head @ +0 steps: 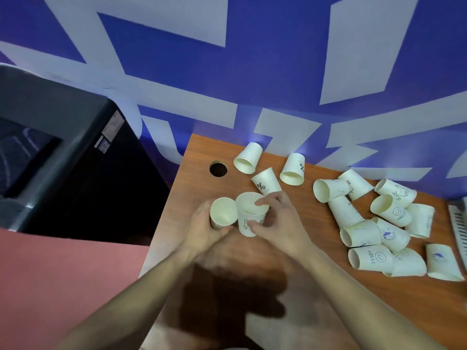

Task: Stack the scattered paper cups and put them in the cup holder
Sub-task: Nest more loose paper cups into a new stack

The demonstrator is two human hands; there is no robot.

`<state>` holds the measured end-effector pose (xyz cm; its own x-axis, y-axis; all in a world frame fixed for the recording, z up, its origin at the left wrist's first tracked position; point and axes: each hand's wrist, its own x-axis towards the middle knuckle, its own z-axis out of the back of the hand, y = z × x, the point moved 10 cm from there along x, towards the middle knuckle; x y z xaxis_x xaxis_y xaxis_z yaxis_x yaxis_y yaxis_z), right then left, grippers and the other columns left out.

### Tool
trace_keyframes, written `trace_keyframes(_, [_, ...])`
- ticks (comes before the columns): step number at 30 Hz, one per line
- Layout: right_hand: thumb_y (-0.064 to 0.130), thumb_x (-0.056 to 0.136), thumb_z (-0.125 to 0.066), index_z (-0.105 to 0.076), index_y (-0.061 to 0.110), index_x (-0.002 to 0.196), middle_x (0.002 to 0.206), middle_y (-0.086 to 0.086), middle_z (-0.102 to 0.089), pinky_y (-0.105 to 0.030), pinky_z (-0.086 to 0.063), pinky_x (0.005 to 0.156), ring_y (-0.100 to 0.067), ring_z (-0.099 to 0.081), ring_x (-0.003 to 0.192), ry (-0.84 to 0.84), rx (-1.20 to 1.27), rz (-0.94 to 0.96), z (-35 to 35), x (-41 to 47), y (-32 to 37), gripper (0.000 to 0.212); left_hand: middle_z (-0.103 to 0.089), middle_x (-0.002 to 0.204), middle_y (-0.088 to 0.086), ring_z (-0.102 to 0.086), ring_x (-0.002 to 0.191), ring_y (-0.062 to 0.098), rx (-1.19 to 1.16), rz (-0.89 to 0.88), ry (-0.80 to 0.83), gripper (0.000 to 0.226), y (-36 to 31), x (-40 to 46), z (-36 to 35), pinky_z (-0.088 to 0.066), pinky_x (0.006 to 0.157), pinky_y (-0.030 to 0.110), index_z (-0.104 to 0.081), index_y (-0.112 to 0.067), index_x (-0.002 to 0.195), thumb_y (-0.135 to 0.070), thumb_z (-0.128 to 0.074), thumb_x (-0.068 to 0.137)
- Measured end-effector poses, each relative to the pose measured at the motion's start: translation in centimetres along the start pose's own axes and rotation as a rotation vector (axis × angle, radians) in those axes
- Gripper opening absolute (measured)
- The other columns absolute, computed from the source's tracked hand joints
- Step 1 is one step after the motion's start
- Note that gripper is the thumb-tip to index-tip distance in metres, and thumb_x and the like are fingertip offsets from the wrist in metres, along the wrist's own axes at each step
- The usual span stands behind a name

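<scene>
My left hand (pixel 204 229) is wrapped around an upright white paper cup (pixel 223 213) near the table's left edge. Right beside it, my right hand (pixel 276 218) grips a second upright cup (pixel 250 210) with a small drawing on its side; the two cups touch. Just behind them a cup printed with a percent sign (pixel 265 184) stands upside down. Two more cups (pixel 247 157) (pixel 293 169) lie tipped near the wall. Several printed cups lie in a jumbled pile (pixel 384 223) on the right. A round hole (pixel 218 169) is cut in the tabletop at the back left.
The brown wooden table (pixel 316 299) ends at the blue-and-white wall behind. A dark grey machine (pixel 50 137) stands left of the table, above a pink floor. A white ribbed object (pixel 458 223) pokes in at the right edge.
</scene>
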<state>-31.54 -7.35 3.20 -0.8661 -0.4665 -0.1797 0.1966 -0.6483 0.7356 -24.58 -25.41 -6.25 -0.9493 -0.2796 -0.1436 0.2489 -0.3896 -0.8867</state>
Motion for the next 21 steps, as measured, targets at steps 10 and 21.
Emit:
trace_keyframes(10, [0.025, 0.074, -0.081, -0.064, 0.012, 0.081, 0.119, 0.0, -0.05, -0.024, -0.049, 0.086, -0.01, -0.057, 0.106, -0.128, -0.123, 0.239, -2.7, -2.8, 4.6, 0.023, -0.064, 0.115, -0.01, -0.06, 0.107, 0.006, -0.016, -0.006, 0.052, 0.065, 0.7, -2.1, -2.0, -0.047, 0.085, 0.02, -0.058, -0.023, 0.12, -0.039, -0.085, 0.064])
trace_keyframes(21, [0.038, 0.072, -0.074, -0.068, 0.02, 0.084, 0.125, 0.01, -0.052, -0.038, -0.053, 0.079, -0.018, -0.051, 0.104, 0.021, -0.401, 0.169, -7.6, -3.2, 0.2, 0.022, -0.062, 0.112, -0.018, -0.059, 0.106, 0.003, -0.056, -0.032, 0.019, 0.06, 0.2, -3.3, -2.3, -0.048, 0.086, 0.023, -0.057, -0.03, 0.119, -0.032, -0.086, 0.067])
